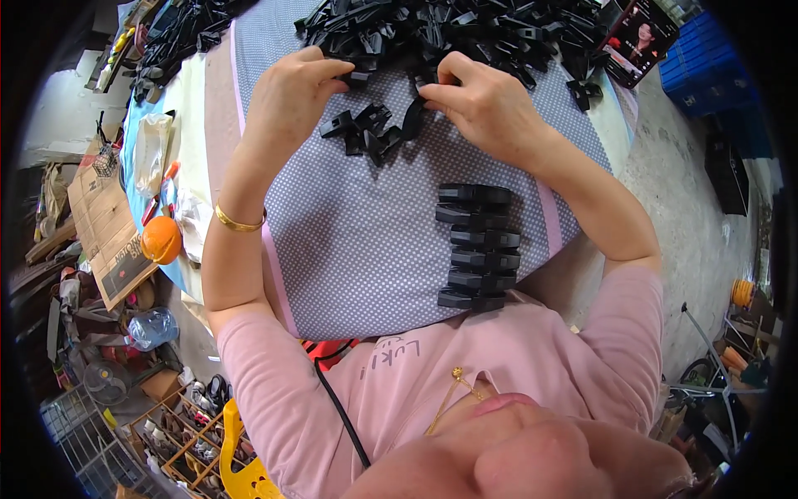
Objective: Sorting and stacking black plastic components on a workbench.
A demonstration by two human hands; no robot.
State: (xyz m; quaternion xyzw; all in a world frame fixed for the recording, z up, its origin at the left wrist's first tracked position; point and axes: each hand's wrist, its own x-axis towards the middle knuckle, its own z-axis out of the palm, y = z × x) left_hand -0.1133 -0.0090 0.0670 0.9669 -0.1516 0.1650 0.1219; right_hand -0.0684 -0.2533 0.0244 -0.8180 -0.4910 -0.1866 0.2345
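Nearest the body, a stack of assembled black clips (pixel 478 247) is laid in a column on the dotted grey cloth (pixel 357 241), their long axes running from 9 to 3 o'clock. Beyond it, at 12 o'clock, a small cluster of loose black parts (pixel 371 131) is seen between both hands, slightly nearer the right. The left hand (pixel 287 100) is closed on one black piece (pixel 356 78); the right hand (pixel 482 104) is pinched on another. Farthest off, the heap of black parts (pixel 465 33) is spread, with nothing standing in the way.
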